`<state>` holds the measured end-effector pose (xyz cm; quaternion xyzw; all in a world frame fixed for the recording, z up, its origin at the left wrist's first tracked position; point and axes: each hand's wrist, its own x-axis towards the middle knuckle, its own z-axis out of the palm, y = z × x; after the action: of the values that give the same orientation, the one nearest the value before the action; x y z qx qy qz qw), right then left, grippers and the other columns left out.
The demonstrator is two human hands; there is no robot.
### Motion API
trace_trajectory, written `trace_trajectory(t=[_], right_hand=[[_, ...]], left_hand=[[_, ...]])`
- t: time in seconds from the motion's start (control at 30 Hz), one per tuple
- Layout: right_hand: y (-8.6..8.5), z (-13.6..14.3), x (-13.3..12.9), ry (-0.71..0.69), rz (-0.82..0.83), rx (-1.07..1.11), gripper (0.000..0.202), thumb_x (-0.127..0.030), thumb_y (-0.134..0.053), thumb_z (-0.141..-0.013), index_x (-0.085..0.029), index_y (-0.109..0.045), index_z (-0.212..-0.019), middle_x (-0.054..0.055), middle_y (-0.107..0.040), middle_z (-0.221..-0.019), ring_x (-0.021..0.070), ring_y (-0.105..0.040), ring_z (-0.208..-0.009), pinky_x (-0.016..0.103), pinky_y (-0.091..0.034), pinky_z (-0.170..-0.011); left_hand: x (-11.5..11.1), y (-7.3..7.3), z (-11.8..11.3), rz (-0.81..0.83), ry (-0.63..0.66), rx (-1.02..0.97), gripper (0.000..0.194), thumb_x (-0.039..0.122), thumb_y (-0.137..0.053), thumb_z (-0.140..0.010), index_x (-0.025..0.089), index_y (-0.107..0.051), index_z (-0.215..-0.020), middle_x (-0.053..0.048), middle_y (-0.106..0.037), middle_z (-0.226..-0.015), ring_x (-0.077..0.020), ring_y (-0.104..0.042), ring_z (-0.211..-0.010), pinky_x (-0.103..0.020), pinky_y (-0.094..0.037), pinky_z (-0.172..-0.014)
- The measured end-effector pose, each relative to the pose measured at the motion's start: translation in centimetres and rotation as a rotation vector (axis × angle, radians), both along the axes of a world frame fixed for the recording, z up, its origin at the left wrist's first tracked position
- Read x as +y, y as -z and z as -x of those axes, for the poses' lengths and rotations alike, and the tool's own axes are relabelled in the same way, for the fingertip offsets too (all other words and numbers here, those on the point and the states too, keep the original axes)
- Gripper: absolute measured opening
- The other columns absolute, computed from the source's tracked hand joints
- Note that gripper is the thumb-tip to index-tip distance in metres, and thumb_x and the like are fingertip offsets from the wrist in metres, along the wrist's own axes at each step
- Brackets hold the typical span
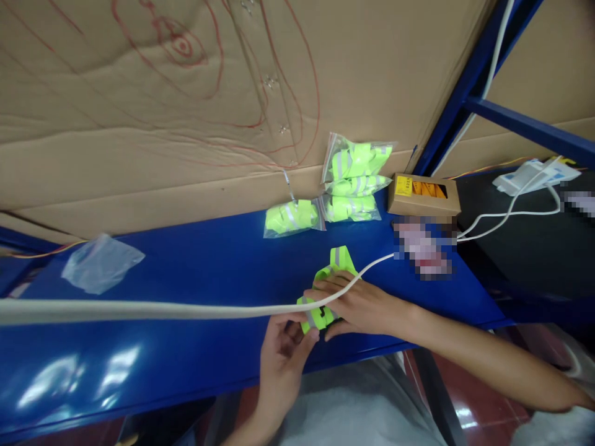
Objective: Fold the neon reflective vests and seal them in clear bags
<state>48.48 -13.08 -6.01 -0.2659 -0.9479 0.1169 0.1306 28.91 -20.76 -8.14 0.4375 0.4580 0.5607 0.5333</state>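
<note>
A neon yellow-green strap with grey reflective bands lies bunched near the front edge of the blue table. My left hand pinches its near left end between thumb and fingers. Over the strap's middle and right part rests my right hand, its fingers bent and pressed on the material. A small black piece shows on the strap between the hands. A white cable passes in front of the strap and the right fingers.
Bagged neon straps sit at the back, some stacked. Right of them are a cardboard box and a blurred item. An empty-looking plastic bag lies at left. The white cable crosses the view.
</note>
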Motion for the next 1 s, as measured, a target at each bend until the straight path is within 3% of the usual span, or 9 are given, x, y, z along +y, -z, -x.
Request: trace_trajectory(t=[0.13,0.27,0.37,0.5,0.67,0.77,0.87,0.93,1.0], right_hand=[[0.9,-0.2,-0.2,-0.021,-0.065,-0.055,0.058,-0.043,-0.068,-0.096,-0.025,-0.049,-0.147,0.014,-0.048,-0.153,0.0327,-0.048,-0.137,0.055,-0.036,-0.116],[0.9,-0.5,-0.1,-0.015,-0.078,-0.062,0.054,-0.04,-0.065,-0.098,-0.023,-0.05,-0.147,0.013,-0.054,-0.147,0.0306,-0.05,-0.134,0.052,-0.035,-0.117],[0.9,-0.4,-0.2,0.018,-0.101,-0.064,0.056,-0.042,-0.065,-0.098,-0.021,-0.05,-0.147,0.014,-0.056,-0.144,0.0309,-0.051,-0.133,0.052,-0.035,-0.117],[1.3,-0.1,-0.5,0.075,-0.136,-0.06,0.059,-0.046,-0.067,-0.095,-0.018,-0.051,-0.145,0.016,-0.056,-0.144,0.032,-0.049,-0.136,0.053,-0.036,-0.117],[1.9,0.1,-0.7,0.103,-0.198,-0.055,0.056,-0.046,-0.064,-0.097,-0.015,-0.052,-0.142,0.018,-0.049,-0.151,0.0337,-0.044,-0.141,0.056,-0.036,-0.117],[2.0,-0.1,-0.7,0.083,-0.252,-0.044,0.047,-0.04,-0.062,-0.099,-0.018,-0.054,-0.14,0.014,-0.056,-0.143,0.0313,-0.049,-0.135,0.053,-0.037,-0.117],[1.8,-0.2,-1.0,0.027,-0.326,-0.043,0.04,-0.035,-0.062,-0.099,-0.019,-0.056,-0.136,0.01,-0.063,-0.129,0.0286,-0.053,-0.127,0.049,-0.039,-0.114],[1.5,-0.2,-1.5,-0.039,-0.375,-0.046,0.034,-0.033,-0.058,-0.101,-0.019,-0.058,-0.132,0.009,-0.066,-0.121,0.0258,-0.057,-0.118,0.047,-0.042,-0.11],[1.1,0.1,-2.1,-0.08,-0.398,-0.056,0.03,-0.03,-0.053,-0.103,-0.018,-0.059,-0.13,0.008,-0.067,-0.111,0.0233,-0.06,-0.106,0.045,-0.046,-0.104]], left_hand=[[-0.9,0.0,0.3,-0.087,0.049,0.163,0.018,0.02,-0.074,-0.086,0.022,-0.061,-0.098,-0.003,-0.064,-0.099,-0.0172,-0.072,-0.092,-0.028,-0.062,-0.081],[-1.7,-1.3,2.7,-0.32,0.13,0.667,0.026,0.019,-0.064,-0.092,0.028,-0.066,-0.116,-0.008,-0.06,-0.131,-0.022,-0.07,-0.111,-0.031,-0.063,-0.088],[-1.2,-1.9,4.1,-0.512,0.057,0.938,0.023,0.019,-0.066,-0.093,0.028,-0.069,-0.113,-0.005,-0.066,-0.122,-0.0199,-0.071,-0.109,-0.028,-0.061,-0.094],[0.0,-0.7,3.6,-0.652,0.06,0.92,0.02,0.014,-0.065,-0.092,0.026,-0.072,-0.106,-0.001,-0.071,-0.102,-0.0146,-0.075,-0.087,-0.02,-0.062,-0.085],[0.3,1.0,2.4,-0.71,0.039,0.952,0.033,0.01,-0.067,-0.089,0.031,-0.074,-0.113,-0.003,-0.075,-0.102,-0.0217,-0.076,-0.09,-0.029,-0.064,-0.088],[0.3,0.2,2.6,-0.718,0.077,0.909,0.032,0.01,-0.067,-0.088,0.033,-0.076,-0.108,-0.002,-0.076,-0.096,-0.0215,-0.075,-0.087,-0.03,-0.064,-0.083],[1.6,-1.7,3.7,-0.657,0.208,0.825,0.022,0.012,-0.069,-0.088,0.027,-0.076,-0.102,-0.003,-0.075,-0.092,-0.0178,-0.074,-0.083,-0.024,-0.062,-0.077],[3.4,-2.8,4.4,-0.61,0.266,0.783,0.022,0.013,-0.065,-0.091,0.024,-0.075,-0.107,-0.005,-0.075,-0.097,-0.0179,-0.073,-0.088,-0.025,-0.06,-0.081],[5.8,-3.3,4.7,-0.612,0.348,0.78,0.033,0.013,-0.057,-0.095,0.024,-0.071,-0.123,-0.008,-0.074,-0.114,-0.0216,-0.071,-0.107,-0.031,-0.058,-0.095]])
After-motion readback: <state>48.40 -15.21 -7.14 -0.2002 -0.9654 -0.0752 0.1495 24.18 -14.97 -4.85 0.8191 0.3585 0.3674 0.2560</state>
